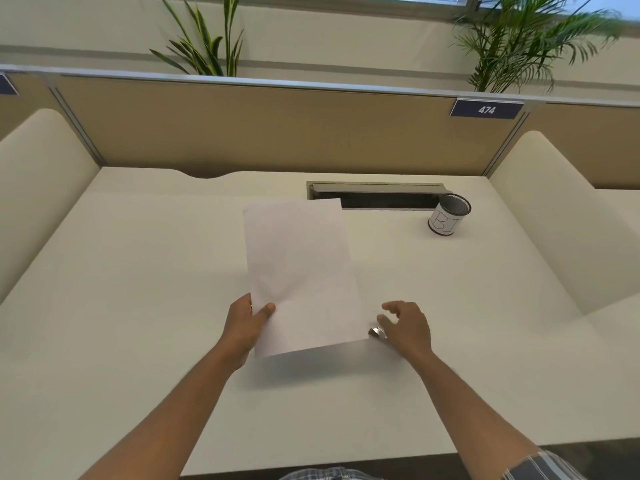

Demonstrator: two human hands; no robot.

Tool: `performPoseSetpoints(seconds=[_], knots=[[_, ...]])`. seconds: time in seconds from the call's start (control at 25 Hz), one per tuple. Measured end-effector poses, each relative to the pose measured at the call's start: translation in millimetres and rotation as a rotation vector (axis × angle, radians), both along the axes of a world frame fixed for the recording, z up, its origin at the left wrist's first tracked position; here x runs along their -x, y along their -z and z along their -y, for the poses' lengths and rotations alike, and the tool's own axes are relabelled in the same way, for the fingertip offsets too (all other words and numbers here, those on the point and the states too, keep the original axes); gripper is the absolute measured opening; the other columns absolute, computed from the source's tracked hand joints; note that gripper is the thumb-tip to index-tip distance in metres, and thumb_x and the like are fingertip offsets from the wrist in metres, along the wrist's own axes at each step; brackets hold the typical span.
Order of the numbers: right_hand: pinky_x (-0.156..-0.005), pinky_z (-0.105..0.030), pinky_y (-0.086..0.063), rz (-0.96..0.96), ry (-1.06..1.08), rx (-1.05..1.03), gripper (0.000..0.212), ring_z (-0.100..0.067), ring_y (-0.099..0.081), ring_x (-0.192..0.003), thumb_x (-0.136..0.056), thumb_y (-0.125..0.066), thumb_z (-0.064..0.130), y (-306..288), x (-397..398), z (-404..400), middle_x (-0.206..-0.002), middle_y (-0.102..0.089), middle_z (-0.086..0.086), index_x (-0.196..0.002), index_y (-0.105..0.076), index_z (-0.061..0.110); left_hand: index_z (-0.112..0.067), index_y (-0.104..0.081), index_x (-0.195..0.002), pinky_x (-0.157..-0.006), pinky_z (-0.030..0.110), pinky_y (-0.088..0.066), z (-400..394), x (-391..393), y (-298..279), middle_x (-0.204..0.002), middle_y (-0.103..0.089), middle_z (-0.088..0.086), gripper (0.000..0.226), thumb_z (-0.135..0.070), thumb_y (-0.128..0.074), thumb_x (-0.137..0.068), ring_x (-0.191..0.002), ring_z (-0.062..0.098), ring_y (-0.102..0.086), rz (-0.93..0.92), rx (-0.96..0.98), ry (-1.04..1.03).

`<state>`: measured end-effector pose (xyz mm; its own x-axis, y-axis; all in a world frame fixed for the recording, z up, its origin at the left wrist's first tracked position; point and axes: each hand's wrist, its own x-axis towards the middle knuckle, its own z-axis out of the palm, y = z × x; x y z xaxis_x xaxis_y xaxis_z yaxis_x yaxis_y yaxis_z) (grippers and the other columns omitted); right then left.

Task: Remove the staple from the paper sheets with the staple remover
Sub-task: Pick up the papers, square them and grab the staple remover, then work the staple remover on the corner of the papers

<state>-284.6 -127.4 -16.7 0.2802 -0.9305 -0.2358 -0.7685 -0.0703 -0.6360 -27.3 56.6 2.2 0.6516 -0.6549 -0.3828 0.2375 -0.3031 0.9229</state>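
Note:
White paper sheets (301, 275) are held a little above the desk, their near edge casting a shadow on it. My left hand (244, 327) pinches their lower left edge, thumb on top. The staple itself is too small to make out. A small metal staple remover (376, 332) lies on the desk just right of the sheets' lower right corner. My right hand (407, 327) hovers over it with fingers spread, fingertips close to the tool; I cannot tell if they touch it.
The cream desk (138, 306) has a cable slot (377, 197) at the back. A mesh pen cup (449, 219) with a white label stands at the slot's right end. Tan partition walls and cream side panels close in three sides.

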Motion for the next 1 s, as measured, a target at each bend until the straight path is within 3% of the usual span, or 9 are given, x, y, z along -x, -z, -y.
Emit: performPoseSetpoints(seconds=[0.16,0.44,0.52,0.68,0.76,0.84,1.0], knots=[[-0.101,-0.041,-0.046,-0.211,-0.106,-0.012,0.053,-0.031,-0.048,-0.127,-0.086,-0.075,0.041,22.7,11.1,-15.9,-0.132,-0.054,-0.004,-0.133,-0.06,0.023,-0.026,-0.069,-0.101,-0.079,0.036,-0.057,-2.8,0.3,6.8,-0.104,-0.076,-0.002,0.016,-0.011,-0.065,-0.095,-0.095,0.021,-0.073,-0.013,-0.002,-0.022],[-0.094,-0.04,-0.046,-0.304,-0.142,0.087,0.039,-0.028,-0.054,-0.12,-0.093,-0.069,0.03,36.4,14.6,-19.6,-0.129,-0.059,-0.003,-0.131,-0.063,0.024,-0.028,-0.069,-0.099,-0.072,0.03,-0.057,-5.0,-0.9,12.2,-0.094,-0.079,-0.011,0.015,-0.014,-0.067,-0.094,-0.091,0.015,-0.074,-0.033,-0.01,-0.019],[-0.094,-0.04,-0.048,-0.218,-0.132,0.069,0.036,-0.028,-0.056,-0.119,-0.094,-0.068,0.024,37.6,14.5,-20.1,-0.127,-0.06,-0.003,-0.129,-0.065,0.023,-0.027,-0.07,-0.1,-0.074,0.031,-0.057,-5.4,-2.0,13.0,-0.095,-0.079,-0.011,0.015,-0.014,-0.067,-0.094,-0.092,0.015,-0.074,-0.037,-0.001,-0.027],[-0.095,-0.037,-0.052,0.211,-0.085,-0.094,0.037,-0.023,-0.064,-0.115,-0.095,-0.067,0.008,33.4,15.5,-30.9,-0.125,-0.065,-0.003,-0.13,-0.062,0.019,-0.028,-0.07,-0.102,-0.081,0.038,-0.058,-7.4,-6.1,11.8,-0.102,-0.079,-0.008,0.015,-0.015,-0.066,-0.095,-0.094,0.017,-0.074,-0.04,0.02,-0.052],[-0.085,-0.028,-0.053,0.378,-0.094,-0.249,0.035,-0.022,-0.068,-0.103,-0.097,-0.065,0.008,25.0,14.9,-39.3,-0.124,-0.067,0.001,-0.127,-0.062,0.025,-0.029,-0.069,-0.103,-0.085,0.042,-0.057,-8.6,-8.9,11.4,-0.109,-0.077,-0.004,0.016,-0.016,-0.065,-0.095,-0.098,0.021,-0.073,-0.038,0.021,-0.07],[-0.079,-0.028,-0.053,0.489,-0.1,-0.388,0.034,-0.021,-0.067,-0.088,-0.097,-0.065,0.01,15.4,11.8,-46.8,-0.122,-0.068,0.0,-0.125,-0.063,0.029,-0.029,-0.069,-0.102,-0.087,0.044,-0.057,-8.6,-11.2,11.3,-0.11,-0.076,-0.003,0.016,-0.016,-0.065,-0.096,-0.099,0.023,-0.072,-0.033,0.019,-0.091],[-0.076,-0.031,-0.053,0.64,-0.153,-0.529,0.034,-0.013,-0.071,-0.098,-0.096,-0.066,0.017,1.1,5.2,-56.3,-0.114,-0.075,0.003,-0.13,-0.061,0.021,-0.027,-0.069,-0.107,-0.088,0.044,-0.057,-8.5,-15.1,10.6,-0.11,-0.075,-0.003,0.017,-0.014,-0.064,-0.096,-0.101,0.024,-0.071,-0.029,0.022,-0.116]])
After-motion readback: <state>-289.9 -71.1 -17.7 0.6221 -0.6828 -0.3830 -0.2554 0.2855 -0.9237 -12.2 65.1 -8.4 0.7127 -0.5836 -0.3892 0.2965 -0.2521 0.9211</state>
